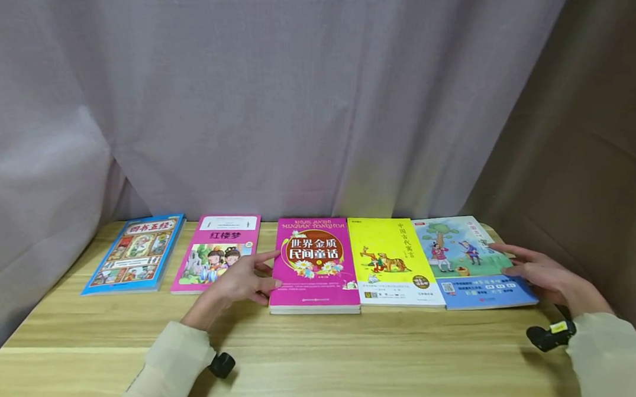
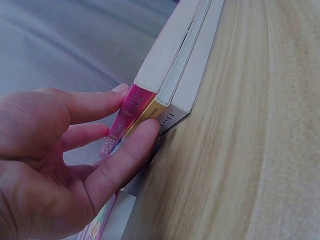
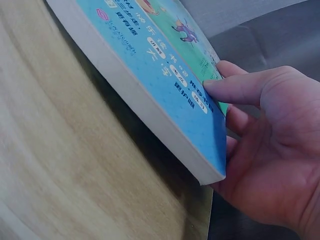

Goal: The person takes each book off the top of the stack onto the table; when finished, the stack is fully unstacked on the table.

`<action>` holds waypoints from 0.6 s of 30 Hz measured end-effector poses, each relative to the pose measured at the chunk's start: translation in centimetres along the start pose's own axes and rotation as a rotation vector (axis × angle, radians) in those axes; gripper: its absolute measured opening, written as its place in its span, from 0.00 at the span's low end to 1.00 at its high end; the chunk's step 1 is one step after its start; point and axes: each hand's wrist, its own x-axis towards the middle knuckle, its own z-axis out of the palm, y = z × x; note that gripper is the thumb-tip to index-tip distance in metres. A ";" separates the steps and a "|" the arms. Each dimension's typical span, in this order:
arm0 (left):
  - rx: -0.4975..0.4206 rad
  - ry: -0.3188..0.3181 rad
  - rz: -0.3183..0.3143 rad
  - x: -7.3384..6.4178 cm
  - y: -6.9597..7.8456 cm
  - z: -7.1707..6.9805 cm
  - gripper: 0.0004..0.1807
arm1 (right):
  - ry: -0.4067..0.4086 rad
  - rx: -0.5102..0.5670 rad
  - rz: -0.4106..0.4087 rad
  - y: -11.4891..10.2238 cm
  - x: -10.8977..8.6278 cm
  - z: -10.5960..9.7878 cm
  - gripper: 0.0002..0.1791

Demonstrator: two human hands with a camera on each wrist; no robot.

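Observation:
My left hand [image 1: 247, 276] rests its fingertips and thumb against the left side of a magenta book [image 1: 316, 287]. In the left wrist view the index finger touches the magenta spine [image 2: 127, 112], and the thumb presses lower, by a yellow spine [image 2: 147, 116] and a white spine [image 2: 172, 117] beneath it. My right hand [image 1: 541, 273] holds the right edge of a book with a blue and green cover [image 1: 474, 285], the thumb over the cover and other fingers partly hidden at its edge. Between them lies a yellow book [image 1: 385, 240].
Left of my left hand lie a pink book [image 1: 223, 221] with two cartoon figures and, farther left, a blue-bordered book [image 1: 118, 261]. All lie on a wooden table [image 1: 342, 365]. A grey curtain [image 1: 279, 102] hangs behind. The blue and green book reaches the table's right edge.

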 end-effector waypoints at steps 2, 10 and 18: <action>-0.001 -0.003 0.002 0.0 0.0 0.0 0.43 | 0.005 -0.015 -0.005 0.0 0.0 0.0 0.40; -0.005 0.000 -0.005 -0.1 0.0 0.0 0.43 | 0.045 -0.098 -0.014 -0.2 0.0 0.1 0.41; -0.004 -0.004 0.004 -0.1 0.0 0.0 0.43 | 0.135 -0.319 -0.046 -0.8 0.0 0.1 0.47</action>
